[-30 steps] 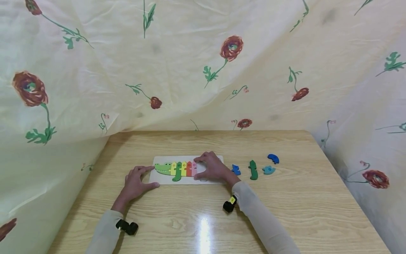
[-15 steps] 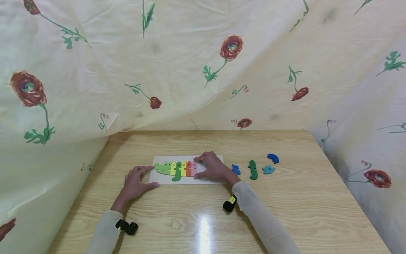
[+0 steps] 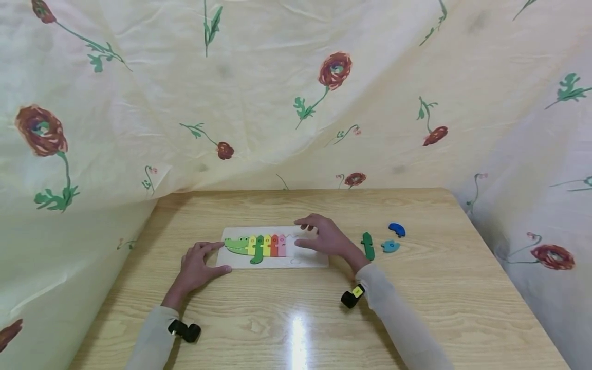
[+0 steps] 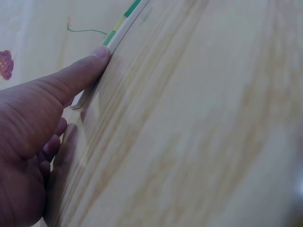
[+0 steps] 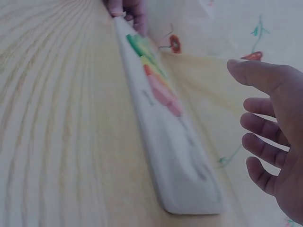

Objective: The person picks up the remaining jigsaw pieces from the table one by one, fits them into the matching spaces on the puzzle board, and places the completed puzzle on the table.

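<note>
A white puzzle board (image 3: 305,261) lies on the table, bearing a green crocodile head (image 3: 237,245) and a row of green, yellow, orange and pink body pieces (image 3: 275,245). At the board's left end rests my left hand (image 3: 196,264), its thumb extended along the near edge and index fingertip by the snout. The left thumb tip (image 4: 100,52) touches the board's edge in the left wrist view. Over the board's right part hovers my right hand (image 3: 324,236), fingers spread with nothing between them. Bare outlined recesses show right of the pink piece.
Right of the board lie a dark green leg-shaped piece (image 3: 367,246), a light blue piece (image 3: 390,246) and a dark blue curved piece (image 3: 397,229). The wooden table (image 3: 259,318) meets a flowered cloth (image 3: 259,169) at the back and sides.
My right hand has let go around the pink piece and moved up and right. It now covers the spot where a blue piece lay. The left hand stays put.
</note>
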A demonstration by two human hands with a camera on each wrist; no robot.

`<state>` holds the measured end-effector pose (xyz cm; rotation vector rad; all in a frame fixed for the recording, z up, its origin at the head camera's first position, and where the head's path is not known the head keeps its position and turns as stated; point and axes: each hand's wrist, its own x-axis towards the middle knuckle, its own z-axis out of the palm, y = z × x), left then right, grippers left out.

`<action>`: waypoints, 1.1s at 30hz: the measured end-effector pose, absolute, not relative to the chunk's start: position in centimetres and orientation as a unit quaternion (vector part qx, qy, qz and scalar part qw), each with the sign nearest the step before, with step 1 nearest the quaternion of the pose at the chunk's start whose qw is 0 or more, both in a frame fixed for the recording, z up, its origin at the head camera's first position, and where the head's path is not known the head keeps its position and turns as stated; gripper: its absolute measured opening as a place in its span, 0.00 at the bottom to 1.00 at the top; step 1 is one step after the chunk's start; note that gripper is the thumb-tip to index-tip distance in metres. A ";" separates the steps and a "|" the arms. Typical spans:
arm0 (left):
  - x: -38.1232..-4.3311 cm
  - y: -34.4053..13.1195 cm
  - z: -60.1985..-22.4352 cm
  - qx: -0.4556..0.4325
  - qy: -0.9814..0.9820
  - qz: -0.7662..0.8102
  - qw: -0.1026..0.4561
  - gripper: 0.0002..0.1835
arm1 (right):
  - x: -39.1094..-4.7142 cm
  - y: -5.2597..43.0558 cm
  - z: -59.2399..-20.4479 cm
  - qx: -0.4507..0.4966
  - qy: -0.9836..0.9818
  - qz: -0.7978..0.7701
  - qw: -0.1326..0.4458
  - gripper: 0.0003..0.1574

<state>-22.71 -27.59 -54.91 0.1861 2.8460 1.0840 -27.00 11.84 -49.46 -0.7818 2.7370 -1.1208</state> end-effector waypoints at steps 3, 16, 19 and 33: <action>-22.7 -27.6 -55.0 0.063 0.932 0.354 0.045 0.48 | -26.4 12.9 -48.5 -0.265 0.890 -0.371 0.025 0.38; -22.5 -28.4 -55.4 0.075 0.931 0.355 0.036 0.48 | -22.5 17.9 -46.8 -0.266 0.892 -0.364 -0.035 0.33; -22.4 -28.6 -55.6 0.083 0.929 0.358 0.032 0.48 | -21.5 18.8 -46.6 -0.264 0.896 -0.355 -0.049 0.32; -22.4 -28.4 -55.0 0.081 0.927 0.363 0.040 0.48 | -18.3 22.8 -47.1 -0.256 0.905 -0.337 -0.046 0.42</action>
